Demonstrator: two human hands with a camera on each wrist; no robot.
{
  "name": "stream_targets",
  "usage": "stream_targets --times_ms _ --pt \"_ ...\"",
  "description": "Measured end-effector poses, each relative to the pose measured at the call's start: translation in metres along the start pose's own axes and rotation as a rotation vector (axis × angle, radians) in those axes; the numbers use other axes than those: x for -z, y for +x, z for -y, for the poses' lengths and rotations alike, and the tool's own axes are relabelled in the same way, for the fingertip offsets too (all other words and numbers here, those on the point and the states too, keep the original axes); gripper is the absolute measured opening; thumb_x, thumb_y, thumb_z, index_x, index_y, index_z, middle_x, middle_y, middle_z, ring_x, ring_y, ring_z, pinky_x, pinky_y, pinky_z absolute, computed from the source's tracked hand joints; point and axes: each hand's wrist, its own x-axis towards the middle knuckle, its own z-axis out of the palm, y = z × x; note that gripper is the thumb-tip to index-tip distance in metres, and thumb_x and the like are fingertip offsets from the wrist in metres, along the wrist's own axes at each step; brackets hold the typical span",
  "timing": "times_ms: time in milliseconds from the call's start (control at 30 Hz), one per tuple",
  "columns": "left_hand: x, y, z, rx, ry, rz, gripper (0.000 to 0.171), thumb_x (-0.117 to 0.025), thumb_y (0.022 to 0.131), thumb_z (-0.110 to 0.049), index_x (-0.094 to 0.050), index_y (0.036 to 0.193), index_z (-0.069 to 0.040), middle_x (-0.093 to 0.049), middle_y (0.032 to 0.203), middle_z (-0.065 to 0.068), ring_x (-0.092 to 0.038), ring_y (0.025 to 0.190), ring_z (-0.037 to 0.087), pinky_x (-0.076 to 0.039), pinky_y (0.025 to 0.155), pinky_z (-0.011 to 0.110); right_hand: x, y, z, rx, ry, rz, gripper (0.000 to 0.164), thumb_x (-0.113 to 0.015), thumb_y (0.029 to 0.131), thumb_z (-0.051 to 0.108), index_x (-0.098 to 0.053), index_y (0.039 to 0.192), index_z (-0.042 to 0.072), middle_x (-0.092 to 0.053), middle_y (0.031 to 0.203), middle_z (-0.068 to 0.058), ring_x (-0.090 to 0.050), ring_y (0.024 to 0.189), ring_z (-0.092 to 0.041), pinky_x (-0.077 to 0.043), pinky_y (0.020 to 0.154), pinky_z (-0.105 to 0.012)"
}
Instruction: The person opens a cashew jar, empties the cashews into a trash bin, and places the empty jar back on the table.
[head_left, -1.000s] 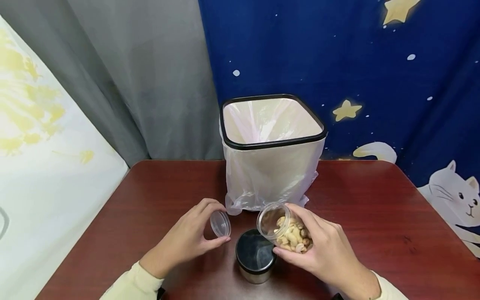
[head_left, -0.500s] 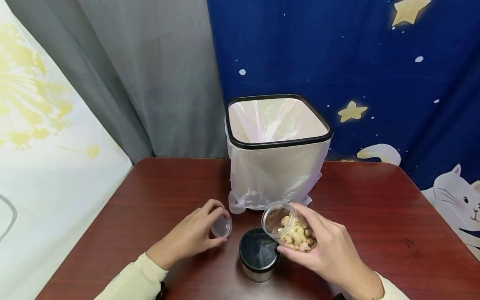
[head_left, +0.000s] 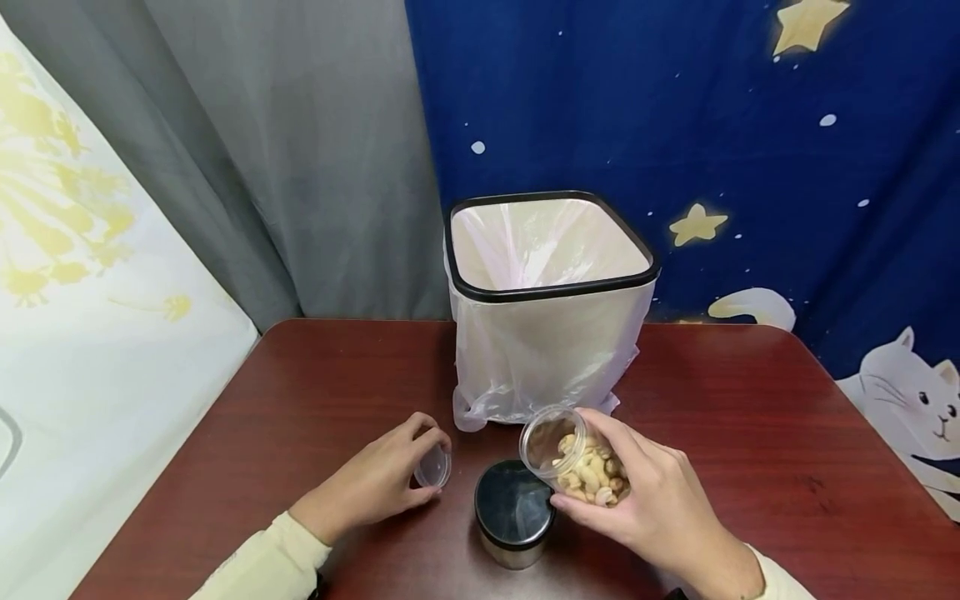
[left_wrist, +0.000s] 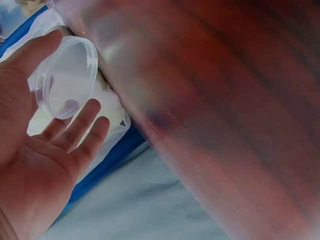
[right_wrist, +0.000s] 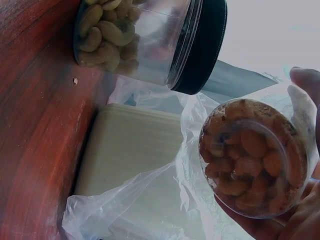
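Observation:
My left hand pinches a small clear plastic lid between thumb and fingers, just above the table. In the left wrist view the lid's rim sits at the thumb tip, with the other fingers spread apart. Round a clear plastic jar curls my right hand. This jar is tilted, its open mouth facing left and up, and nuts, cashews among them, lie in its lower part. Its base fills the right of the right wrist view. Close by, a second jar with a black lid stands upright, holding cashews.
Behind the hands stands a cream bin with a black rim and a thin plastic liner. The red-brown table extends to both sides. Grey and starry blue curtains hang behind it.
My left hand has moved down and a little left with the lid, away from the open jar. The right hand and its tilted jar have hardly moved.

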Motion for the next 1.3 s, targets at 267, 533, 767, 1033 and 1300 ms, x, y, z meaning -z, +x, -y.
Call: stream_targets --times_ms 267,533,767,1033,1300 --pt "-0.004 -0.005 0.005 0.003 0.049 0.006 0.048 -0.087 0.074 -0.029 -0.062 0.115 -0.022 -0.057 0.109 -0.004 -0.058 0.089 0.007 -0.052 0.079 0.034 0.0 -0.001 0.0 -0.003 0.004 0.012 0.082 -0.083 0.069 0.062 -0.06 0.133 0.017 -0.074 0.108 0.002 -0.07 0.084 -0.009 -0.056 0.071 -0.025" --pt "-0.003 -0.012 0.007 -0.008 0.081 0.033 0.051 -0.087 0.073 -0.026 -0.061 0.117 -0.023 -0.056 0.11 -0.006 -0.06 0.087 0.009 -0.053 0.078 0.035 -0.002 -0.001 0.0 0.004 0.011 0.005 0.082 -0.084 0.067 0.06 -0.06 0.133 0.017 -0.074 0.106 0.002 -0.07 0.082 -0.009 -0.055 0.069 -0.026" --pt "-0.003 -0.012 0.007 -0.01 0.089 0.047 0.049 -0.086 0.074 -0.029 -0.062 0.117 -0.022 -0.057 0.108 -0.007 -0.059 0.087 0.007 -0.053 0.077 0.034 -0.002 -0.001 0.0 -0.001 0.011 0.008 0.082 -0.084 0.067 0.061 -0.061 0.133 0.017 -0.074 0.106 0.002 -0.07 0.082 -0.009 -0.055 0.069 -0.025" --pt "-0.004 -0.012 0.002 0.037 0.068 0.034 0.045 -0.082 0.079 -0.034 -0.063 0.118 -0.023 -0.056 0.11 -0.007 -0.058 0.092 0.008 -0.051 0.08 0.036 -0.003 -0.002 -0.001 0.005 0.003 0.001 0.082 -0.084 0.067 0.06 -0.061 0.133 0.016 -0.074 0.106 0.001 -0.071 0.083 -0.01 -0.055 0.07 -0.026" --pt "0.01 0.002 -0.009 0.057 0.306 -0.162 0.042 -0.074 0.084 -0.044 -0.064 0.119 -0.023 -0.062 0.12 0.002 -0.06 0.114 0.021 -0.047 0.09 0.046 -0.004 -0.002 -0.001 -0.02 -0.001 0.016 0.084 -0.086 0.065 0.06 -0.06 0.134 0.019 -0.073 0.107 0.004 -0.07 0.083 -0.007 -0.055 0.07 -0.023"
